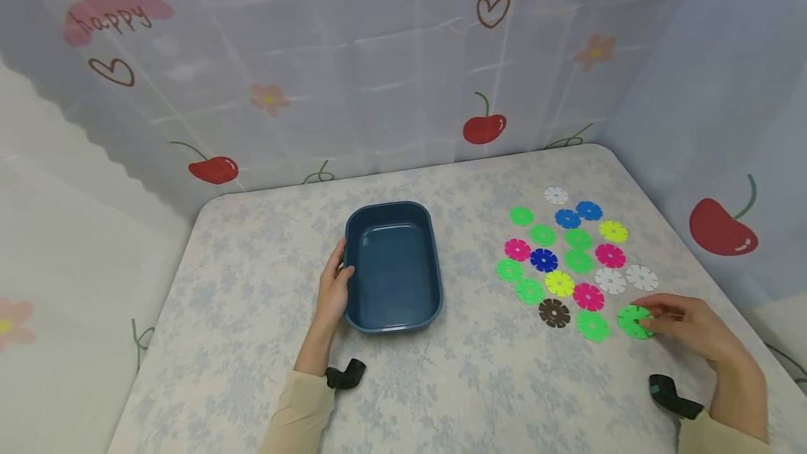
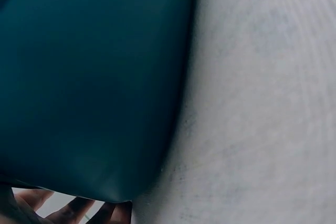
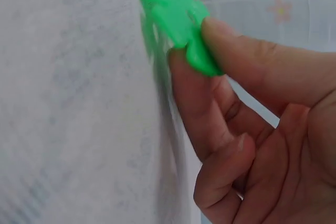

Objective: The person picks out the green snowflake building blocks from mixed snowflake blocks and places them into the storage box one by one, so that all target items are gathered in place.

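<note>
A dark blue rectangular plastic basin [image 1: 392,272] sits on the table with nothing in it. My left hand [image 1: 332,289] holds its left side, thumb at the rim and fingers along the outer wall; in the left wrist view the fingertips [image 2: 73,211] show past the basin's wall [image 2: 94,87]. On the right, my right hand [image 1: 693,324] pinches a green notched plastic disc [image 1: 633,321] between thumb and fingers. The right wrist view shows this green disc [image 3: 176,17] tilted, with one edge close to the tablecloth; whether it touches cannot be told.
Several notched discs lie flat left of and beyond my right hand, among them a green disc [image 1: 593,326], a brown disc [image 1: 555,313], a pink disc [image 1: 589,296] and a white disc [image 1: 642,277]. A printed curtain [image 1: 378,90] hangs behind the patterned tablecloth [image 1: 252,279].
</note>
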A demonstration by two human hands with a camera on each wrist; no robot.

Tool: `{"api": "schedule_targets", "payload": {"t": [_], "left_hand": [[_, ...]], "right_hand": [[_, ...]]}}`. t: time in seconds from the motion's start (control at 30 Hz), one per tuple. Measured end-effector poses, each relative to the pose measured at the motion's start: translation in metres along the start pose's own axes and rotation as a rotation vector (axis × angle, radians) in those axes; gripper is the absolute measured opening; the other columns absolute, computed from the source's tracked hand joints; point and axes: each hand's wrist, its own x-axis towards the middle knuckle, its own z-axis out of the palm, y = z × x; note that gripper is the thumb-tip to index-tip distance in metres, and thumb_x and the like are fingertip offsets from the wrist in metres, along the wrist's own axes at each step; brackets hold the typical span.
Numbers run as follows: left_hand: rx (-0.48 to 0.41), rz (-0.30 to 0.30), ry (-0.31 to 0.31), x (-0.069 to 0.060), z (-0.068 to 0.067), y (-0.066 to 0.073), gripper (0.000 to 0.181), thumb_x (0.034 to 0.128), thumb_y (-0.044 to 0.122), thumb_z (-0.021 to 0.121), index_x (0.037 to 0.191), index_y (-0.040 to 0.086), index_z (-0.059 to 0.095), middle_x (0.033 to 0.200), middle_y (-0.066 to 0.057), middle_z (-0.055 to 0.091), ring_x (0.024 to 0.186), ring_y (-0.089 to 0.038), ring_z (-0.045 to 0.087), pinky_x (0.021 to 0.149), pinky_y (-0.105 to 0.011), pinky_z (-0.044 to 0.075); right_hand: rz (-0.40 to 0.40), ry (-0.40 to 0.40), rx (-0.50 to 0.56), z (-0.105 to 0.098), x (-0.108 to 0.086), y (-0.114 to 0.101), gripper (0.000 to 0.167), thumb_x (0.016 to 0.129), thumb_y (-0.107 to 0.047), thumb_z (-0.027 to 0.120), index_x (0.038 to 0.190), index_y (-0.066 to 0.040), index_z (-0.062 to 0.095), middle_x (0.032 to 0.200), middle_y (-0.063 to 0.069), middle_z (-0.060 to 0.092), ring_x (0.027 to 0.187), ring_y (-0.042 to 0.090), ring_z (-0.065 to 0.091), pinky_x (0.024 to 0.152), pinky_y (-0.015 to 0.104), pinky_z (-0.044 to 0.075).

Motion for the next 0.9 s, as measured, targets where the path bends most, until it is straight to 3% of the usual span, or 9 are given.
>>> {"api": "schedule_targets", "payload": {"t": [0.13, 0.33, 0.63, 0.8, 0.9], "left_hand": [[0.009, -0.008, -0.008, 0.0, 0.001, 0.0, 0.058, 0.1024, 0.007, 0.037, 0.157, 0.022, 0.024, 0.163, -0.006, 0.02, 0.149, -0.03, 0.02, 0.118, -0.053, 0.022], [0.016, -0.023, 0.003, 0.0, 0.0, 0.001, 0.057, 0.1027, 0.009, 0.037, 0.156, 0.025, 0.026, 0.163, -0.003, 0.021, 0.149, -0.028, 0.019, 0.119, -0.052, 0.022], [-0.005, -0.012, -0.017, 0.0, -0.003, 0.0, 0.056, 0.1037, 0.009, 0.035, 0.157, 0.024, 0.024, 0.164, -0.003, 0.018, 0.15, -0.027, 0.016, 0.12, -0.052, 0.019], [-0.009, -0.009, -0.017, -0.001, -0.002, -0.001, 0.056, 0.1035, 0.009, 0.036, 0.157, 0.024, 0.025, 0.163, -0.002, 0.019, 0.15, -0.027, 0.017, 0.12, -0.052, 0.02], [-0.001, -0.006, -0.012, 0.0, -0.001, 0.001, 0.057, 0.1032, 0.009, 0.036, 0.157, 0.024, 0.025, 0.163, -0.004, 0.019, 0.149, -0.028, 0.018, 0.119, -0.053, 0.021]], "right_hand": [[0.009, -0.001, 0.059, -0.002, -0.003, 0.003, 0.043, 0.09, -0.026, 0.07, 0.121, 0.004, 0.064, 0.096, -0.01, 0.055, 0.081, -0.003, 0.047, 0.067, 0.023, 0.051], [-0.044, 0.071, 0.142, 0.0, -0.002, -0.002, 0.031, 0.09, -0.023, 0.07, 0.116, -0.007, 0.068, 0.089, -0.013, 0.052, 0.078, 0.0, 0.05, 0.061, 0.025, 0.048], [-0.112, 0.099, 0.229, -0.008, 0.01, -0.025, 0.017, 0.092, -0.02, 0.068, 0.107, -0.026, 0.07, 0.081, -0.017, 0.066, 0.073, 0.004, 0.064, 0.061, 0.023, 0.052], [-0.165, 0.122, 0.24, -0.012, 0.019, -0.044, 0.02, 0.091, -0.017, 0.069, 0.105, -0.032, 0.067, 0.078, -0.017, 0.067, 0.071, 0.007, 0.067, 0.06, 0.024, 0.054], [-0.208, 0.12, 0.247, -0.015, 0.027, -0.06, 0.019, 0.091, -0.016, 0.069, 0.108, -0.024, 0.069, 0.079, -0.018, 0.068, 0.071, 0.007, 0.068, 0.06, 0.024, 0.054]]}}
